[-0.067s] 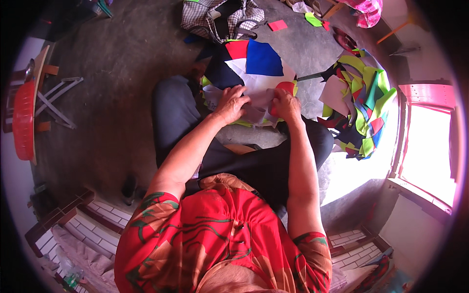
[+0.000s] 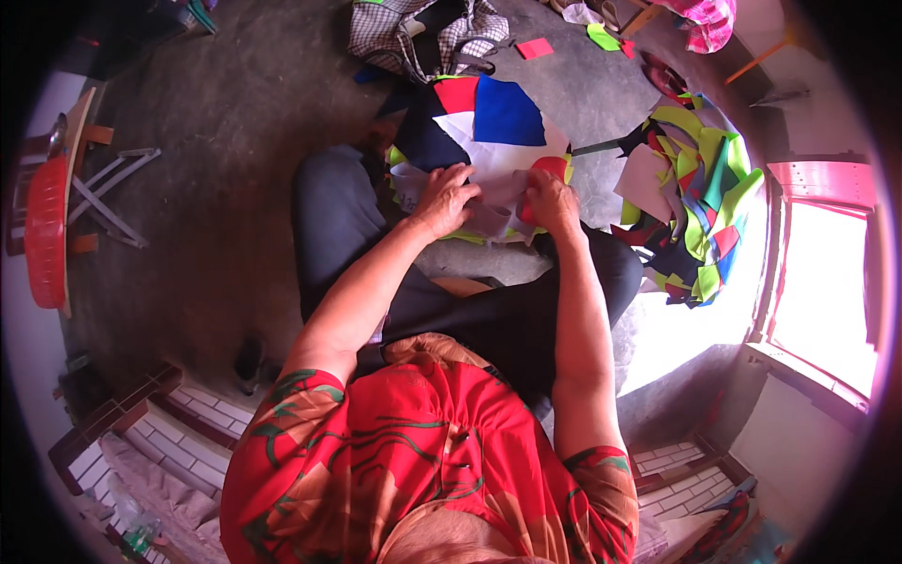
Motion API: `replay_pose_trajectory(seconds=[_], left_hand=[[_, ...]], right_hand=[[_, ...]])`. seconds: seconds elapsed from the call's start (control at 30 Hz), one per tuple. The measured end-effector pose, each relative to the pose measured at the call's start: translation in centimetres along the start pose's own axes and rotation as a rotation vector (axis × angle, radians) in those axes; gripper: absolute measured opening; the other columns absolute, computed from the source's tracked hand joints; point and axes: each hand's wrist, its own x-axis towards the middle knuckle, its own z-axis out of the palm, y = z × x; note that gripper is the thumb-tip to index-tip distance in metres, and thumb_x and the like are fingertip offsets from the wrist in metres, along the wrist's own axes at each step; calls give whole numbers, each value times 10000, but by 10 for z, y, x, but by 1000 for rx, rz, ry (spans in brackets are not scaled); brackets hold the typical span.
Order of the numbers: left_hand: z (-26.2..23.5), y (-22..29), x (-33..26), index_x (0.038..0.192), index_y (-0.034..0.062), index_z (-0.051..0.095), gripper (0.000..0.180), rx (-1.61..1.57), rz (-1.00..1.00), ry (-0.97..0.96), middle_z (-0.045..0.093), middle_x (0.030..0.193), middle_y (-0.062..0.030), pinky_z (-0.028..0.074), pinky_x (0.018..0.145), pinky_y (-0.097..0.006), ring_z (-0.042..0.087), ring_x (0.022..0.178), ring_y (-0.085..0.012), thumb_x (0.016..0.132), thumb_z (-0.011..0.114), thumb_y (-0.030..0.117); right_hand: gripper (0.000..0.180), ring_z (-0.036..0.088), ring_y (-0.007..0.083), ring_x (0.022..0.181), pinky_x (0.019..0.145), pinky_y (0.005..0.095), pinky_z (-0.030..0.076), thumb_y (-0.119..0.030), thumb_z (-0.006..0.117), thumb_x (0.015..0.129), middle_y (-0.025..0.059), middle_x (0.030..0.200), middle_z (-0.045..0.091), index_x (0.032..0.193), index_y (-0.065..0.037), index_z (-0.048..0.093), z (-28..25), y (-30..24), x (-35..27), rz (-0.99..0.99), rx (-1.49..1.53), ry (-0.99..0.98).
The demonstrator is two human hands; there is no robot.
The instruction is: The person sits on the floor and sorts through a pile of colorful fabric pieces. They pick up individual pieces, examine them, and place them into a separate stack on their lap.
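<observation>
Several cut cloth pieces lie stacked in a heap in front of my crossed legs. A white cloth piece [image 2: 503,169] is in the middle of the heap, with a blue cloth piece [image 2: 507,111], a black cloth piece [image 2: 427,141] and a red cloth piece [image 2: 457,94] along its far side. My left hand [image 2: 447,201] pinches the white cloth with bent fingers at its left part. At its right edge my right hand [image 2: 552,200] is closed on the same white cloth, beside a small red cloth piece [image 2: 549,168]. The fingertips are partly hidden.
To the right rises a large pile of mixed cloth scraps [image 2: 691,202]. Beyond the heap lies a checked bag [image 2: 427,38], with a red scrap [image 2: 534,48] near it. A red basin [image 2: 47,230] stands at far left. A bright opening [image 2: 820,287] is at right.
</observation>
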Motion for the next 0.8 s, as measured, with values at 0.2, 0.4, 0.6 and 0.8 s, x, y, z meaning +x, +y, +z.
replay_pose_trajectory(seconds=[0.2,0.4,0.6,0.8], left_hand=[[5,-4,-1,863,89,631,243,-27,-9,85,491,1266,-130,315,980,-440,407,1242,-277,643,733,99],[2,-2,1,784,88,639,169,-1,14,86,516,1242,-133,332,963,-437,431,1224,-278,638,722,102],[-2,-4,-3,718,126,642,122,-37,58,81,516,1238,-123,346,948,-440,440,1214,-278,626,722,115],[-4,-5,-4,705,147,650,117,-23,83,67,507,1252,-96,341,957,-440,437,1217,-286,623,734,142]], right_hand=[[172,629,348,886,785,428,496,-143,542,839,149,945,656,975,-93,633,-21,-2,7,55,359,244],[216,639,309,891,750,417,509,-214,615,808,112,978,657,1002,-120,626,9,-12,3,33,98,36],[334,636,307,910,763,428,499,-329,698,742,87,945,662,1004,-133,628,18,-21,1,130,-46,-28],[321,647,307,803,681,402,504,-315,705,735,98,842,649,987,-131,627,34,-10,5,50,77,-78]])
